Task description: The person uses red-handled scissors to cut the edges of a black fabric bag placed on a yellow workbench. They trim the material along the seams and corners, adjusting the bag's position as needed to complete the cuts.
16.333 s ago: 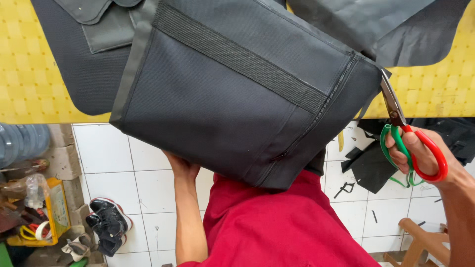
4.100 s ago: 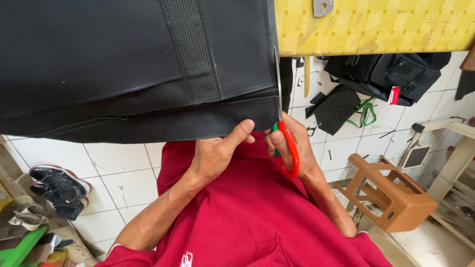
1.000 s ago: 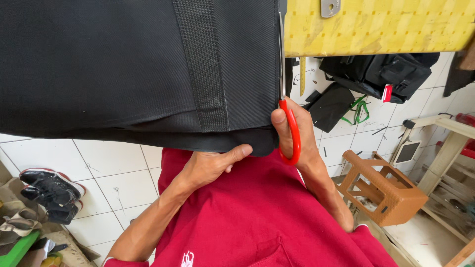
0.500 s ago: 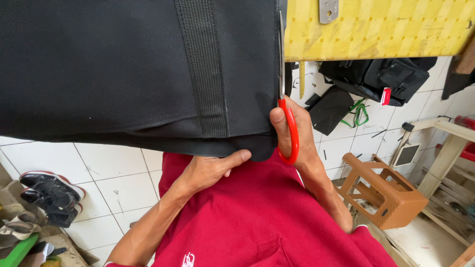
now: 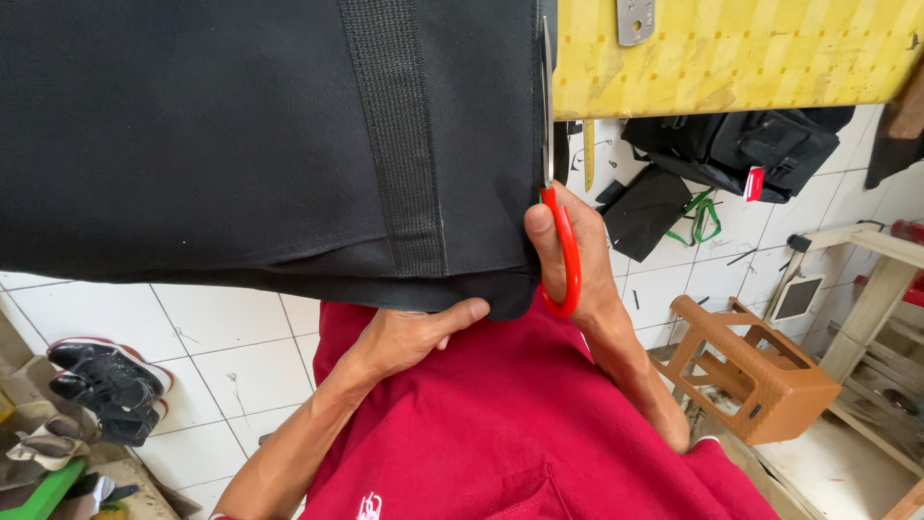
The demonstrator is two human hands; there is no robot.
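A large black fabric bag point(image 5: 241, 144) with a ribbed webbing strap point(image 5: 395, 135) fills the upper left of the head view, lying over a yellow table point(image 5: 731, 58). My right hand point(image 5: 568, 265) is closed on red-handled scissors point(image 5: 560, 241), whose blades run up along the bag's right edge. My left hand point(image 5: 409, 337) holds the bag's lower edge from beneath, thumb on the fabric. I wear a red shirt.
A brown plastic stool point(image 5: 760, 376) stands on the white tiled floor to the right. Black bags and fabric scraps point(image 5: 741, 154) lie under the table. Black shoes point(image 5: 106, 380) sit at the lower left. A pale wooden frame point(image 5: 866, 289) is at far right.
The bag has been turned and laid flat since the earliest frame. Over the last second the scissors slid slightly up the bag's right edge, and my left hand shifted a little along the lower edge.
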